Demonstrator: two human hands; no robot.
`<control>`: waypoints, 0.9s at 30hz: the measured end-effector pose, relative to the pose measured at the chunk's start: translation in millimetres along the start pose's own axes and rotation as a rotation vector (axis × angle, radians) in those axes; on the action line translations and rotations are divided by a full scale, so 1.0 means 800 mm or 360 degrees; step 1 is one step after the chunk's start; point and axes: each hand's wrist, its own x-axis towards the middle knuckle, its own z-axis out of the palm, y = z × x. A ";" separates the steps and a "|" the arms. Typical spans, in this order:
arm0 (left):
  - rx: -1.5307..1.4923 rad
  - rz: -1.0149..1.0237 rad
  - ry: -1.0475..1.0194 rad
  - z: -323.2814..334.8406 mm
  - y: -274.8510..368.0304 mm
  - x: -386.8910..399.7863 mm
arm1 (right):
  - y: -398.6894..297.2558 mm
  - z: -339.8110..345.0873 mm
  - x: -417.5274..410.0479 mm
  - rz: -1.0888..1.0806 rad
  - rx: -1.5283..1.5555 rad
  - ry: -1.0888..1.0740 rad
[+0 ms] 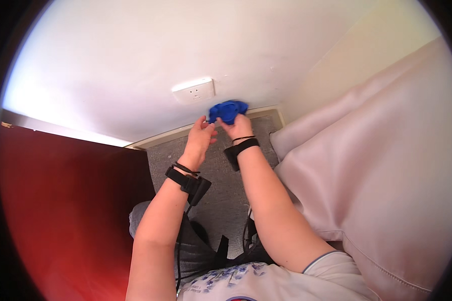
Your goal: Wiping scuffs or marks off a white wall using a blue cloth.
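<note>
A crumpled blue cloth (229, 110) is held against the foot of the white wall (135, 64), just over the baseboard (173, 131). My right hand (238, 127) grips it from below, thumb out to the left. Close by on the left, my left hand (202, 137) has its fingers apart and nothing plainly in it. Its fingertips come near the cloth's left edge; whether they touch I cannot tell. Above both hands a white wall socket (194, 90) is set in the wall. Each wrist wears a black strap (183, 180) with a small device.
On the left stands a dark red panel of furniture (67, 210), its edge near the wall. Pale pink fabric (346, 161) hangs in folds along the right side. Grey carpet (226, 188) covers the floor between them. Black cables (245, 229) hang by my lap.
</note>
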 end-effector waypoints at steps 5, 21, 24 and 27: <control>0.0025 -0.0049 -0.0088 0.008 0.007 0.001 | -0.082 -0.020 0.001 -0.0636 -0.0378 0.0239; -0.0247 -0.0057 -0.0089 -0.013 -0.005 0.008 | -0.048 0.043 -0.067 -0.0748 -0.0681 0.0544; -0.0298 -0.0077 -0.0098 -0.014 0.001 0.006 | -0.055 0.063 -0.077 -0.1119 -0.0714 0.0436; -0.0351 -0.0072 -0.0118 -0.010 0.005 0.006 | -0.057 0.093 -0.102 -0.1676 -0.0727 0.0381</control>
